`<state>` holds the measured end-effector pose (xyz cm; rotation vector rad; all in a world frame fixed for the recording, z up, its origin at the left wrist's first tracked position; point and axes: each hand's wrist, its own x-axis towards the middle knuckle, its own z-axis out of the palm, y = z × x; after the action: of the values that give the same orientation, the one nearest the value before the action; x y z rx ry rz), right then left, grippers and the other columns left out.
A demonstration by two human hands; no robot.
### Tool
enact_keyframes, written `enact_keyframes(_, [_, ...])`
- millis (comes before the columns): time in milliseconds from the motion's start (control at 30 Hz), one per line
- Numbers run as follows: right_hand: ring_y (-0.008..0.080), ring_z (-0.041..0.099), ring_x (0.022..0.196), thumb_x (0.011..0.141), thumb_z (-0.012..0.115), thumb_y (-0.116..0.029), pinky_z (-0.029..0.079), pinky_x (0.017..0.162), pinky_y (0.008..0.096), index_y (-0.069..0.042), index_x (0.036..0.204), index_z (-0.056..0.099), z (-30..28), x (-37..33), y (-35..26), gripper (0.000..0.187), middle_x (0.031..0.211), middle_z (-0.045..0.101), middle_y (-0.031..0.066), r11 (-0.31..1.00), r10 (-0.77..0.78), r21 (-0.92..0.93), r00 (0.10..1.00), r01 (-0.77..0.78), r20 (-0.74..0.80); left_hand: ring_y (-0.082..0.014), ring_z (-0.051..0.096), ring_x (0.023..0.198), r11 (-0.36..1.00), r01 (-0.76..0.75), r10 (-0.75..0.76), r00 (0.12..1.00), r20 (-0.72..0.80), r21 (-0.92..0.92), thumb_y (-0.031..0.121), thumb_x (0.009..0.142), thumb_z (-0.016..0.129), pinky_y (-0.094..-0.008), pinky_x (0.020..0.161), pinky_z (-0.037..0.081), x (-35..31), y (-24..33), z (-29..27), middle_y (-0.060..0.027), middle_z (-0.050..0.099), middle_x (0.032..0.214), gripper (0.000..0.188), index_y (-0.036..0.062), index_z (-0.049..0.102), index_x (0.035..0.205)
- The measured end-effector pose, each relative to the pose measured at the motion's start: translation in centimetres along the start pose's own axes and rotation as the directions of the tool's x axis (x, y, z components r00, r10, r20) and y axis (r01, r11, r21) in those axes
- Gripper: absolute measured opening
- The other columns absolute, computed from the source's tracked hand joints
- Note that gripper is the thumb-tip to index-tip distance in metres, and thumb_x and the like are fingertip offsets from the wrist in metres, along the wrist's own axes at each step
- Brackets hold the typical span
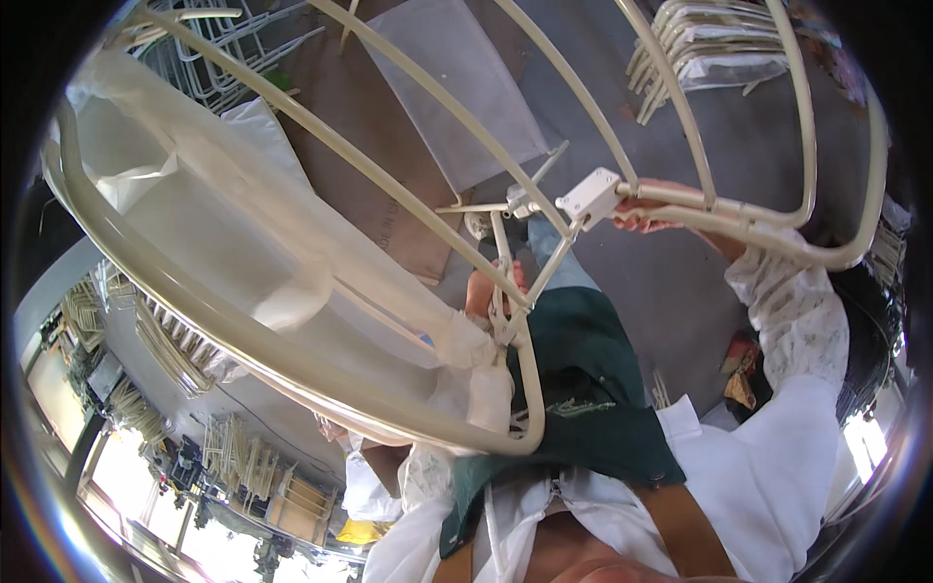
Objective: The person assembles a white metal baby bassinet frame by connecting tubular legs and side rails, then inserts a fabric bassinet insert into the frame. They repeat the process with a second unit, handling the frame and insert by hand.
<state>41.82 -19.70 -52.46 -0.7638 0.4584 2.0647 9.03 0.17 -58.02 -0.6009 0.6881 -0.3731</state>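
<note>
Grey floor [675, 301] beneath cream frame [589, 197]

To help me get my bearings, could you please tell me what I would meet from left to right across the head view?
Stack of metal frames, yellow bundle, left hand, white block, right hand, red-and-gold item.

**Cream tubular frame, tilted and spread wide**

I see a glossy cream frame [389, 185] of bent tubes, tilted across most of my view. Its long bars run from upper left toward the centre; more tubes curve out to the right. A pale joint block [589, 195] sits where tubes meet near the middle. Whitish, wrinkled sheeting [233, 185] covers the left section, inside a thick curved rail [209, 301].
</note>
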Motion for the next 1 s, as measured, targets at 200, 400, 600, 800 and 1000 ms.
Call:
enact_keyframes(200, [0.0075, 0.054, 0.066, 0.092, 0.063, -0.009, 0.044, 0.047, 0.0174, 0.001, 0.104, 0.051, -2.8, 2.0, 1.9, 0.020, 0.088, 0.054, 0.0096, 0.998, -0.056, -0.047, 0.983, 0.048, -0.174, -0.0269, 0.065, 0.071, 0.998, -0.059, 0.059, 0.998, 0.003, -0.002, 0.037, 0.099, 0.048, -0.0377, 0.064, 0.057, 0.0, 0.0, -0.8, -0.0160, 0.067, 0.092, 0.040, 0.0000, 0.060, 0.111])
enact_keyframes(400, [0.0131, 0.055, 0.064, 0.089, 0.065, -0.008, 0.044, 0.046, 0.0228, 0.000, 0.112, 0.047, -5.0, 3.5, 4.0, 0.031, 0.085, 0.054, 0.0127, 0.998, -0.054, -0.048, 0.961, 0.042, -0.272, -0.0270, 0.065, 0.071, 0.997, -0.078, 0.078, 0.997, -0.002, 0.016, 0.037, 0.099, 0.048, -0.0374, 0.064, 0.057, 0.4, 0.1, -0.7, -0.0170, 0.066, 0.092, 0.041, -0.0001, 0.059, 0.112])
enact_keyframes(600, [0.0128, 0.055, 0.062, 0.089, 0.066, -0.007, 0.045, 0.044, 0.0208, 0.001, 0.115, 0.050, -7.3, 4.7, 5.7, 0.032, 0.085, 0.056, 0.0130, 0.995, -0.101, -0.017, 0.956, 0.101, -0.275, -0.0272, 0.065, 0.071, 0.996, -0.083, 0.085, 0.995, -0.053, 0.043, 0.038, 0.099, 0.048, -0.0370, 0.064, 0.057, 0.8, 0.1, 0.0, -0.0179, 0.066, 0.091, 0.042, -0.0002, 0.058, 0.113])
enact_keyframes(800, [0.0255, 0.054, 0.114, 0.080, 0.078, -0.035, 0.044, 0.097, 0.0378, -0.001, 0.133, 0.047, -7.9, 6.4, 5.4, 0.070, 0.122, 0.056, 0.0145, 0.408, -0.589, -0.868, 0.808, 0.284, -0.013, -0.0274, 0.065, 0.071, 0.992, -0.073, 0.082, 0.993, -0.087, 0.104, 0.038, 0.098, 0.048, -0.0366, 0.064, 0.057, 2.0, 0.9, 0.7, -0.0188, 0.066, 0.090, 0.042, -0.0003, 0.057, 0.114])
enact_keyframes(1000, [0.0306, 0.015, 0.149, 0.083, 0.062, -0.046, 0.012, 0.120, 0.0462, -0.013, 0.155, 0.023, -11.9, 13.5, 4.8, 0.089, 0.163, 0.016, 0.0096, -0.325, -0.483, -0.932, 0.819, 0.160, 0.309, -0.0276, 0.065, 0.071, 0.973, -0.098, 0.120, 0.988, -0.095, 0.209, 0.038, 0.098, 0.048, -0.0362, 0.064, 0.057, 1.7, 0.8, 0.8, -0.0197, 0.065, 0.089, 0.043, -0.0004, 0.057, 0.114])
